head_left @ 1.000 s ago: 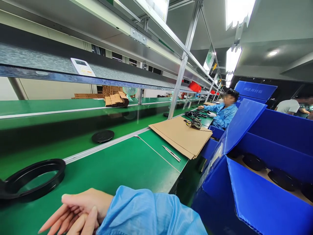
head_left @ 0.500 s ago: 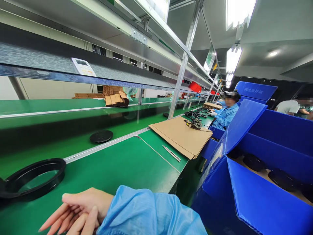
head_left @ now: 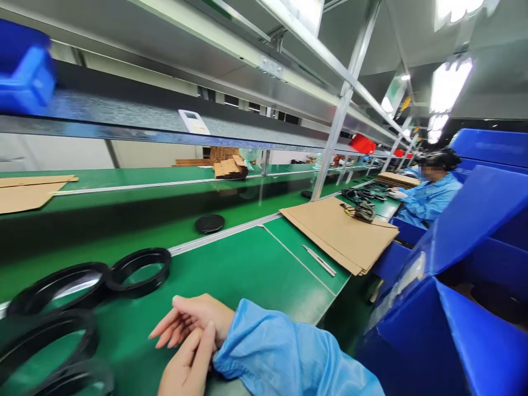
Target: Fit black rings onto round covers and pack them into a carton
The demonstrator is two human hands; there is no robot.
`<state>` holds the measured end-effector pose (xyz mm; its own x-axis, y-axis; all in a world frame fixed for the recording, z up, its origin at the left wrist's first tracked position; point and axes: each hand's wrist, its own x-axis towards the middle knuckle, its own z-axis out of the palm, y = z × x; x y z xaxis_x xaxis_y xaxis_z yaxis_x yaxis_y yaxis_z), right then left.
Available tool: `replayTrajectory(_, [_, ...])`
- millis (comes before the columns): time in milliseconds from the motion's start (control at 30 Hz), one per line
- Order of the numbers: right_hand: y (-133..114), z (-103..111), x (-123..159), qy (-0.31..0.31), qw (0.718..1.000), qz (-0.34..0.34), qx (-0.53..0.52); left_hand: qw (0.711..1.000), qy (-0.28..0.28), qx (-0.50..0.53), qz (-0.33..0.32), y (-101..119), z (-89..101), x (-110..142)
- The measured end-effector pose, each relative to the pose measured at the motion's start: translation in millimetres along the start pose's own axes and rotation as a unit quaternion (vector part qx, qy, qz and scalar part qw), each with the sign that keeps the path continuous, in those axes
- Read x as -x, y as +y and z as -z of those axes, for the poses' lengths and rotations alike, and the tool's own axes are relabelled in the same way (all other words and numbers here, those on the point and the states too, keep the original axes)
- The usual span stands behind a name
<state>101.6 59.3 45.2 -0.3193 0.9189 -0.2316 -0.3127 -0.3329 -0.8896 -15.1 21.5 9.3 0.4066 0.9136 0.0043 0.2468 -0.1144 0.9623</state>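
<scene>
Both hands (head_left: 192,344) empty, fingers loose, touching

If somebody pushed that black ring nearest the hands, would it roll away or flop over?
The black ring lies flat on the green table, so it would probably slide rather than roll. It holds a clean round shape, so it is likely stiff. It is thin and hollow, so probably light. The right hand rests beside it, not touching.

A long green workbench (head_left: 256,264) runs from lower left toward the right middle of the frame. Above it, metal shelving (head_left: 231,129) on slanted steel posts (head_left: 336,135) spans the top. Bright ceiling lights (head_left: 447,82) glare at upper right; a pale wall (head_left: 152,154) shows at centre left.
</scene>
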Motion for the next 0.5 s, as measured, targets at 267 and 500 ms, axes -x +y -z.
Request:
replayTrajectory(267, [10,-4,11,0.03,0.996,0.068,0.048,0.998,0.023,0.053,-0.025,16,-22.1,16])
replayTrajectory(500, [15,-5,15,0.034,0.994,0.084,0.053,0.997,0.018,0.073,-0.032,10,-26.3,18])
